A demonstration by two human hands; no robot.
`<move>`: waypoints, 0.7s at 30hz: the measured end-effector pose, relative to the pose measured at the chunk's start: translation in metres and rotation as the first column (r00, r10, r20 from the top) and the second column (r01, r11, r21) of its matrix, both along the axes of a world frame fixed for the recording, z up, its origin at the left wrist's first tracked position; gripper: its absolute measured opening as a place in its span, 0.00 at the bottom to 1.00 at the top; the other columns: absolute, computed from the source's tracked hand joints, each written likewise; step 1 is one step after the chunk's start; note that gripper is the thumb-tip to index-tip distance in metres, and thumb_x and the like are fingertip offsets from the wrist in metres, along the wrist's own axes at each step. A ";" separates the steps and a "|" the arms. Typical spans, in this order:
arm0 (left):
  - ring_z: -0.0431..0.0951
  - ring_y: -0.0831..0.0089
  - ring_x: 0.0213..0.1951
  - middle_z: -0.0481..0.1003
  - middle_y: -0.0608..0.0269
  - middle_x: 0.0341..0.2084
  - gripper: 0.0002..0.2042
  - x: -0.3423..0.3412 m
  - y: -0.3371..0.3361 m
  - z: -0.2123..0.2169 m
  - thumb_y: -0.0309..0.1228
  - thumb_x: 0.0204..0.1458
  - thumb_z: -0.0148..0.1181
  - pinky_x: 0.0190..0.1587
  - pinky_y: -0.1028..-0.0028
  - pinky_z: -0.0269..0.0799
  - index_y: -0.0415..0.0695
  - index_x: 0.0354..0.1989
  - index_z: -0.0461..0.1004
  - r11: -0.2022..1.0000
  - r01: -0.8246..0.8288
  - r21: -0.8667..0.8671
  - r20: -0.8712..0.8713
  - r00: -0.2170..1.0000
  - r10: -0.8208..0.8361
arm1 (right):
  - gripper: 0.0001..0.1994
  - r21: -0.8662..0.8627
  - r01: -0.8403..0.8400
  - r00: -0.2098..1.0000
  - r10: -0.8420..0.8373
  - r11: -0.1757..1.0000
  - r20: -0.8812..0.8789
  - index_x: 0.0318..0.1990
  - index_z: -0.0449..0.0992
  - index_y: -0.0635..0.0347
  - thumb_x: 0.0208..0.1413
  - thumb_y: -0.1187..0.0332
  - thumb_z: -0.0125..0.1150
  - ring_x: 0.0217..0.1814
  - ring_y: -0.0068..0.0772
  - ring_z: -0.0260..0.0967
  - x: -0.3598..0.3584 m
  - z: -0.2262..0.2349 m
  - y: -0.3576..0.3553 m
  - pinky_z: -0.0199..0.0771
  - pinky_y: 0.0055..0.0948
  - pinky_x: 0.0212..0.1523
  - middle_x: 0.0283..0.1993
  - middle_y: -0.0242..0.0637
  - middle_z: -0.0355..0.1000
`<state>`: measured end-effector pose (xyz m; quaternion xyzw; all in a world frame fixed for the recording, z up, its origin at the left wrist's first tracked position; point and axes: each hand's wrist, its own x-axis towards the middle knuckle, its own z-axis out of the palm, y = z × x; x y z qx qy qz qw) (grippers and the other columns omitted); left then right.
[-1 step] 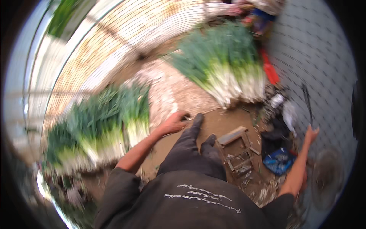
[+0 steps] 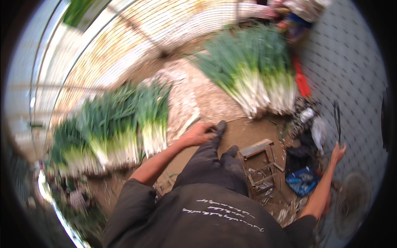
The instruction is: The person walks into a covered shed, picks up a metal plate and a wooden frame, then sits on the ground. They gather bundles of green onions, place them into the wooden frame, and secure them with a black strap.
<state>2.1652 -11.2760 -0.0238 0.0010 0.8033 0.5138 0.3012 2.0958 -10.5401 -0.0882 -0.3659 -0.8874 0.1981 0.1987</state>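
My left hand hangs in front of my left thigh, its fingers loosely bent and apart; I see nothing in it. Off to the right, my right hand is closed on a thin dark looped cord that sticks out beyond the fingers. Long green onions with white stems lie in a row of bunches left of my left hand. A larger heap of green onions lies ahead, roots toward me. Between the two piles is a pale, wrinkled sheet.
A low wooden stool or frame stands right of my feet among scattered trimmings. Beside it are a blue bag or tray, dark cloth and a white plastic bag. A red object lies by the heap.
The whole scene has shifted slightly to the right in the picture. The cord in my right hand now shows as a narrow upright loop. Both hands keep nearly the same pose.
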 end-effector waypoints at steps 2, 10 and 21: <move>0.76 0.70 0.42 0.77 0.56 0.38 0.14 0.030 0.020 0.037 0.26 0.51 0.58 0.47 0.71 0.71 0.39 0.47 0.72 0.985 0.105 0.135 -0.038 0.994 -0.101 | 0.23 -0.161 -0.309 0.945 0.321 0.938 0.059 0.50 0.71 0.66 0.49 0.61 0.63 0.46 0.43 0.70 0.022 -0.061 -0.019 0.67 0.37 0.49 0.46 0.46 0.72; 0.76 0.55 0.34 0.75 0.47 0.33 0.14 0.147 0.020 0.205 0.32 0.54 0.54 0.37 0.61 0.72 0.33 0.43 0.74 0.255 0.303 0.918 -0.353 0.918 0.181 | 0.19 -0.936 -0.223 0.223 0.949 0.273 0.224 0.50 0.72 0.62 0.49 0.70 0.63 0.36 0.28 0.73 0.149 -0.097 -0.357 0.75 0.27 0.33 0.37 0.38 0.74; 0.75 0.61 0.24 0.76 0.50 0.28 0.11 0.303 -0.075 0.240 0.28 0.55 0.57 0.23 0.69 0.67 0.36 0.43 0.76 -0.045 0.339 0.940 -0.240 0.750 0.616 | 0.26 -0.890 -0.280 -0.429 0.783 0.359 0.451 0.45 0.75 0.67 0.36 0.64 0.73 0.34 0.29 0.74 0.276 -0.113 -0.477 0.74 0.28 0.34 0.38 0.40 0.77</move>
